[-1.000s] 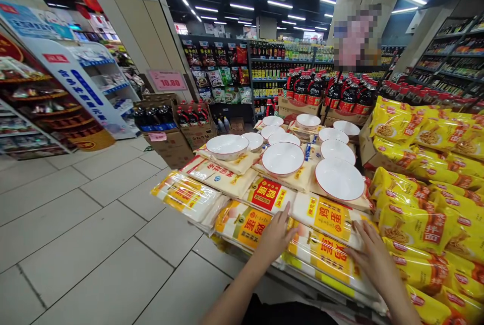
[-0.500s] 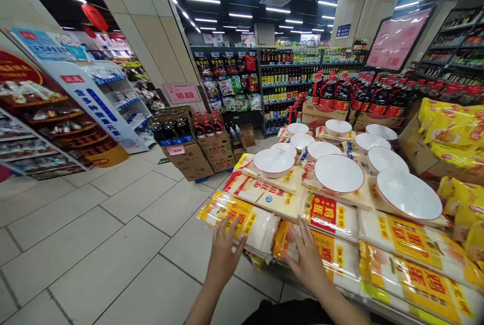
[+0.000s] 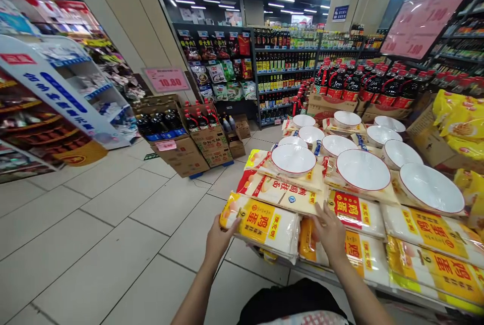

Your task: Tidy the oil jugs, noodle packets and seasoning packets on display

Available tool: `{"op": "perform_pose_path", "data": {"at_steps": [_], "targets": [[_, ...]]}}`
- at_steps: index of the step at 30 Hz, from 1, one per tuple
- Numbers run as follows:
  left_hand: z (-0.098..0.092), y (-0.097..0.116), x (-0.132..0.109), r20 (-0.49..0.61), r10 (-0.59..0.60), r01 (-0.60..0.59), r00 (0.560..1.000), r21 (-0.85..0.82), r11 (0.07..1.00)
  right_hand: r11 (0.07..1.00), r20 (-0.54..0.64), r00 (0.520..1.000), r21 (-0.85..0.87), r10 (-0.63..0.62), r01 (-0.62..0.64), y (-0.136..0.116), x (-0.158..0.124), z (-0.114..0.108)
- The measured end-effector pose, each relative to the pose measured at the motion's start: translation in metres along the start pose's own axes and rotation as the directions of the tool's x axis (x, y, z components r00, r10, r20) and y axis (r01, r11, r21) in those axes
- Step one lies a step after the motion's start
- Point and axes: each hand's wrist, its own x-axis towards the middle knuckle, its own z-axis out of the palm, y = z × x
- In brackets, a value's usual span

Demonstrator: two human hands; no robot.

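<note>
A yellow-and-white noodle pack [image 3: 260,224] lies at the front left corner of the display. My left hand [image 3: 220,239] is closed around its left end, thumb on top and the other fingers at the edge. To the right of that pack, my right hand [image 3: 331,234] has its fingers apart, over the left part of another yellow noodle pack [image 3: 359,254]. Its fingertips are close to a red-labelled noodle pack [image 3: 355,211]. Behind the corner pack are larger noodle packs [image 3: 282,191], with a white red-rimmed bowl [image 3: 293,157] on top.
Several more bowls [image 3: 363,168] stand on stacked packs. Boxed dark bottles [image 3: 351,85] and yellow bags [image 3: 463,123] border the display. A price screen [image 3: 427,27] rises at the right. Cartons of bottles [image 3: 181,153] stand on the tiled floor [image 3: 124,244] left of the display.
My left hand has moved from above the corner noodle pack to its left end and closed on it. My right hand has shifted slightly upward over the packs. The view has turned slightly.
</note>
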Motion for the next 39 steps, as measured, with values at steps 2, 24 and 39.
{"op": "perform_pose_path", "data": {"at_steps": [2, 24, 39], "targets": [[0.008, 0.007, -0.011, -0.025, -0.010, 0.011, 1.000, 0.064, 0.998, 0.999, 0.050, 0.999, 0.027, 0.021, -0.023, -0.001, 0.003, -0.002], [0.020, 0.141, 0.147, -0.030, 0.348, -0.342, 0.937, 0.131, 0.931, 0.562, 0.257, 0.850, 0.657, 0.461, -0.503, -0.057, 0.068, 0.011], [0.045, 0.160, 0.134, 0.159, 0.413, -0.442, 0.897, 0.352, 0.825, 0.557, 0.056, 0.827, 0.714, 0.559, -0.425, -0.059, 0.062, 0.050]]}}
